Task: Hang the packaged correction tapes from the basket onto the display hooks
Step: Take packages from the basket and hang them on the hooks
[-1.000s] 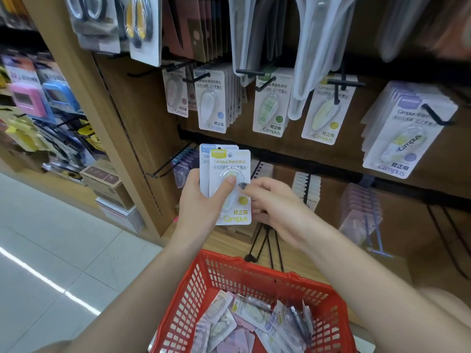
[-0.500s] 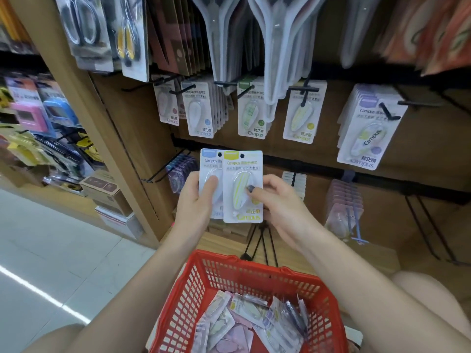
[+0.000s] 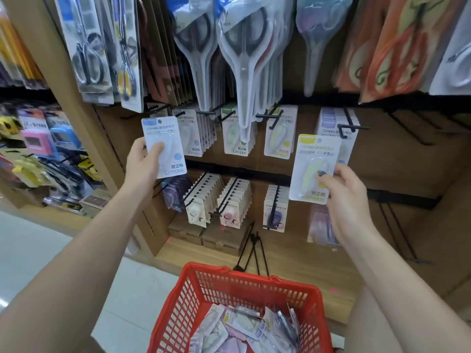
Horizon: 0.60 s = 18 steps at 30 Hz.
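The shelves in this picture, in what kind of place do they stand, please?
Most likely the stationery aisle of a shop. Packaged scissors and correction tapes hang in rows on display hooks, and a red basket of more packs stands below. Each hand holds one pack.

Bright, even indoor store lighting with only soft shadows beneath the hanging packages. Wide-angle distortion bends the wooden shelf post [image 3: 84, 138] and stretches the forearms at the lower corners. Glare washes the floor [image 3: 33, 256] pale. Overall slightly soft; left-edge merchandise [image 3: 38, 138] is blurred.
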### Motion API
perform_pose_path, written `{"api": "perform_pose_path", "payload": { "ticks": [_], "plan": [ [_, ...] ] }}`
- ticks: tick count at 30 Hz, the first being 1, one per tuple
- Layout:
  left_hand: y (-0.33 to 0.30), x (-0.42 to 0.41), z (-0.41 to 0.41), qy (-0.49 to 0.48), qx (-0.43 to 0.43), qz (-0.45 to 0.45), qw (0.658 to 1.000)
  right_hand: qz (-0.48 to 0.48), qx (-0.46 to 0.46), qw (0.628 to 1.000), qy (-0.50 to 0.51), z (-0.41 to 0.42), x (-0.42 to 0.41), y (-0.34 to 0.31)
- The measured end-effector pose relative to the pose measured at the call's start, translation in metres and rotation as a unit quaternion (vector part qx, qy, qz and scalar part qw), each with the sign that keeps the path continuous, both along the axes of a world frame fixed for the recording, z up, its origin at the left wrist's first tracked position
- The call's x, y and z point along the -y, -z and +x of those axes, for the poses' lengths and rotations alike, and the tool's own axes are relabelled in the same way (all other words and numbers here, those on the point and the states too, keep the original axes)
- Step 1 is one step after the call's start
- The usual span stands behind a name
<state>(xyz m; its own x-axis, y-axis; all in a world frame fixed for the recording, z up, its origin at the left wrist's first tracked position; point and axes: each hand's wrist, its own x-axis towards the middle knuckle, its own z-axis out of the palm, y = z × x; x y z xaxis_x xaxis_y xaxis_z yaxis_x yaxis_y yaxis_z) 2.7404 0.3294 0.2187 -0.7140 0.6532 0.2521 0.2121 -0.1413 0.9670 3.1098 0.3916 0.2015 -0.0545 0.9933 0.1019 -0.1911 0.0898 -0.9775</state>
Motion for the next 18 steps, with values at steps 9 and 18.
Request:
{"api": "perform_pose_path", "payload": {
  "ticks": [9, 18],
  "plan": [
    [-0.006, -0.006, -0.007, -0.006, 0.006, -0.017, 1.0, 0.053, 0.029, 0.998, 0.032, 0.016, 0.009, 0.005],
    [-0.008, -0.019, -0.006, -0.017, 0.024, -0.049, 0.998, 0.063, 0.038, 0.994, 0.086, 0.018, 0.014, 0.002]
  ]
}}
